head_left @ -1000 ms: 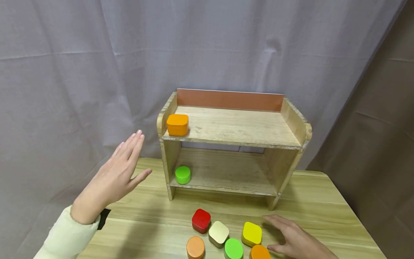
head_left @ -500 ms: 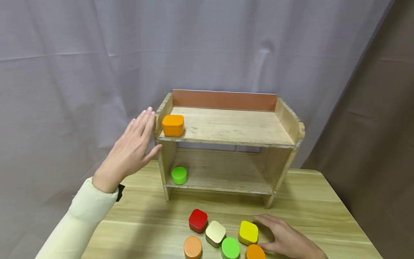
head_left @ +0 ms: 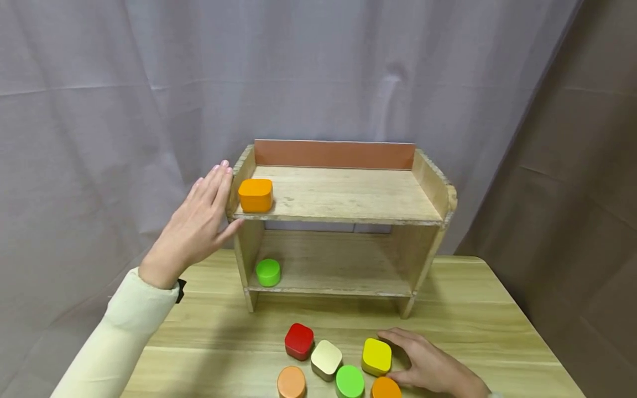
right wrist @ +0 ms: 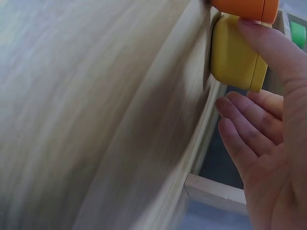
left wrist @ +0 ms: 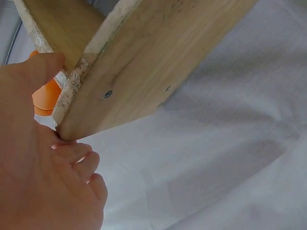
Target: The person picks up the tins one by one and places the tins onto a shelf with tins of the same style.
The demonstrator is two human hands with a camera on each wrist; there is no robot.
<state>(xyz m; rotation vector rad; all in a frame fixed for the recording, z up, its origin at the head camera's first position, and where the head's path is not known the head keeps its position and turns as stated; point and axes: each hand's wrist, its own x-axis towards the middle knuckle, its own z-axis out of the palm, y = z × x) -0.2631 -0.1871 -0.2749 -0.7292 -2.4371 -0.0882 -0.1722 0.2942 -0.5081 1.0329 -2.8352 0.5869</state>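
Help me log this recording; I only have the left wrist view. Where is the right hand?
Observer: The right hand is at the yellow block, thumb and fingers around its near side; I can't tell whether it grips.
Operator: Anything on the lower shelf?
Observer: Yes, a round green block at its left end.
Operator: And what is nearest the red block on the table?
Observer: The cream block, just to its right.

Here's the left hand (left wrist: pixel 48 177), right up against the rough edge of the wooden shelf (left wrist: pixel 124 72)! Orange block (left wrist: pixel 46 97) peeking past the thumb (left wrist: pixel 45 69), grey cloth (left wrist: pixel 211 148) beyond.
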